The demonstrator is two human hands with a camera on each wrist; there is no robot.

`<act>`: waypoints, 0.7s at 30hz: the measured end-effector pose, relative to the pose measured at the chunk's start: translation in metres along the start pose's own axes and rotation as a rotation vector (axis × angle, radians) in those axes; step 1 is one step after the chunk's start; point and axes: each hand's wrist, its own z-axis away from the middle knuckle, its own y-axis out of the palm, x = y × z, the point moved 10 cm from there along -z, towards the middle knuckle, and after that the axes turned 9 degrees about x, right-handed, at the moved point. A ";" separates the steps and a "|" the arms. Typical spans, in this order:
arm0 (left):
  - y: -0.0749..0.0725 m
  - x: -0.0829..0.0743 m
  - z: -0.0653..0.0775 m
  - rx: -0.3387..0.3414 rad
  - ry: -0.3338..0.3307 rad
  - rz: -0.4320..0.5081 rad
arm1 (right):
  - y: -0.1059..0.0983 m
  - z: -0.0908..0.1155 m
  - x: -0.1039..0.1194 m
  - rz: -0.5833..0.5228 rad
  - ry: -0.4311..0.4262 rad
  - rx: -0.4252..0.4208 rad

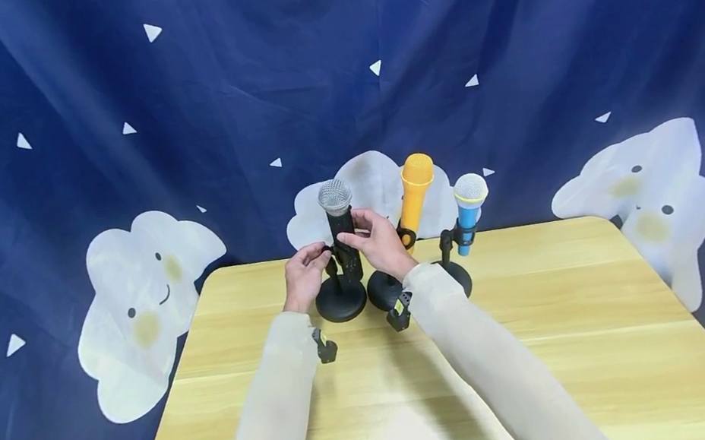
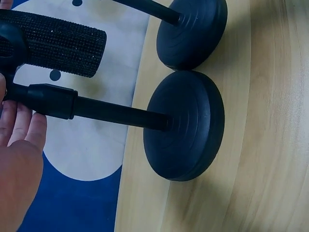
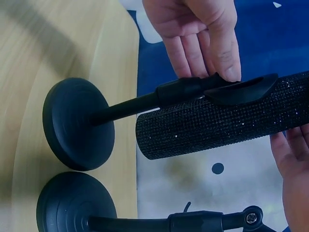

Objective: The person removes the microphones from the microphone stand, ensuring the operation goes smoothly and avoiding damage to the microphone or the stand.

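A black microphone [image 1: 341,225] with a silver mesh head and a glittery studded body sits in the clip of a black desk stand [image 1: 341,302]. My left hand [image 1: 304,278] pinches the top of that stand just below the clip, thumb on one side and fingers on the other, as the right wrist view shows. On the microphone's right side, my right hand [image 1: 383,240] grips its body between thumb and fingers. In the left wrist view the studded lower end of the microphone [image 2: 63,46] juts past the clip, beside the stand's pole [image 2: 116,113].
Right of the hands, a yellow microphone [image 1: 414,198] and a blue one with a white head [image 1: 468,213] stand in similar black stands. The round bases are close together near the back edge of the wooden table [image 1: 572,339]. A dark blue curtain [image 1: 225,117] hangs behind.
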 end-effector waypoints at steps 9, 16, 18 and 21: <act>0.002 0.002 -0.002 0.014 -0.021 0.034 | -0.001 -0.004 -0.002 0.019 -0.021 -0.017; 0.001 0.004 -0.003 0.007 -0.025 0.043 | -0.001 -0.004 -0.001 0.047 -0.016 -0.005; 0.001 0.004 -0.003 0.006 -0.024 0.036 | -0.002 -0.004 -0.002 0.049 -0.014 -0.003; 0.001 0.001 -0.002 0.006 -0.013 0.018 | -0.001 -0.004 -0.001 0.047 -0.014 -0.001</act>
